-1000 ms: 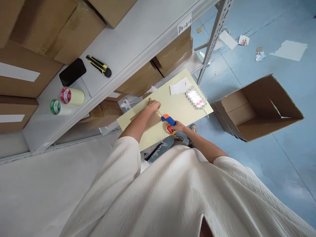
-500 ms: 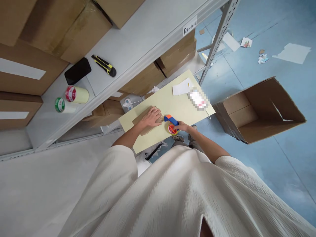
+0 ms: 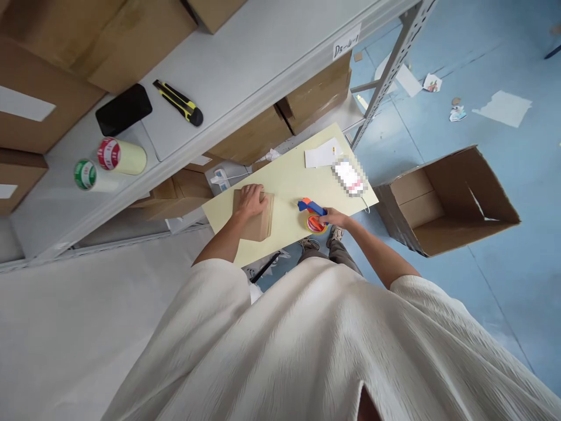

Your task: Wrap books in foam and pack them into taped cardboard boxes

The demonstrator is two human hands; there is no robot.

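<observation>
On the pale yellow board (image 3: pixel 289 181) lies a small brown cardboard box (image 3: pixel 258 227). My left hand (image 3: pixel 251 202) grips it from above, with the fingers bent over its upper part. A little to the right, my right hand (image 3: pixel 335 218) is closed round the handle of a blue and orange tape dispenser (image 3: pixel 312 206), which carries a roll of tape. A gap of bare board separates the dispenser from the box. The underside of the box is hidden.
A shelf (image 3: pixel 193 64) on the left carries a box cutter (image 3: pixel 179 103), a black phone (image 3: pixel 124 110), tape rolls (image 3: pixel 127 158) and cartons. White paper (image 3: pixel 322 154) and a blurred item (image 3: pixel 349 176) lie on the board. An open carton (image 3: pixel 456 199) stands on the floor, right.
The box has turned and shifted left under my left hand. My right hand has drawn the tape dispenser away from the box, to the right.
</observation>
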